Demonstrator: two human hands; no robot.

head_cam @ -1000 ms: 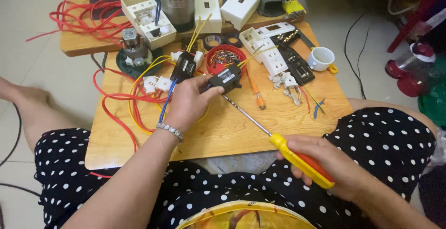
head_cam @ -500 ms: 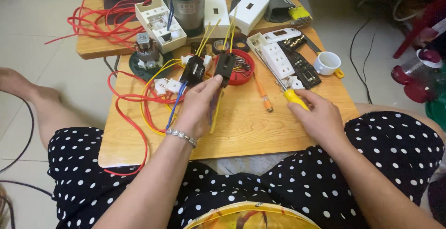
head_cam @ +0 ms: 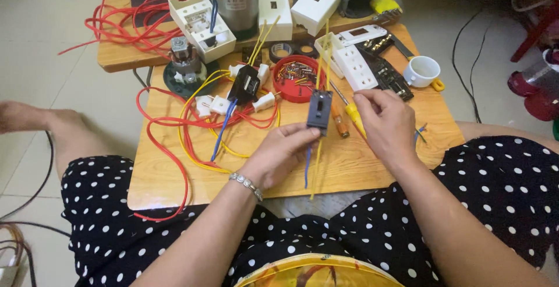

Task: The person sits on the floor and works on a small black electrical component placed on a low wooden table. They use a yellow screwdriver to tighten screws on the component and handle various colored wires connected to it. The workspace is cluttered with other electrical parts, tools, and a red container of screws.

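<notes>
A: What is located at the left of the wooden table (head_cam: 174,182)?
B: Red wires (head_cam: 169,125) and yellow wires (head_cam: 195,97) are looped there, beside a black component (head_cam: 244,84).

A: How is the left hand (head_cam: 278,156) engaged?
B: A small black switch module (head_cam: 319,108) is pinched upright between its fingertips, above the table centre; a blue wire (head_cam: 307,167) hangs beneath.

A: And the right hand (head_cam: 385,125)?
B: It is closed around a yellow-handled screwdriver (head_cam: 353,115), just beside the module

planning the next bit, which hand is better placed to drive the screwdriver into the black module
Right. The right hand already holds the yellow screwdriver beside the black module, while the left hand is occupied holding the module up.
</notes>
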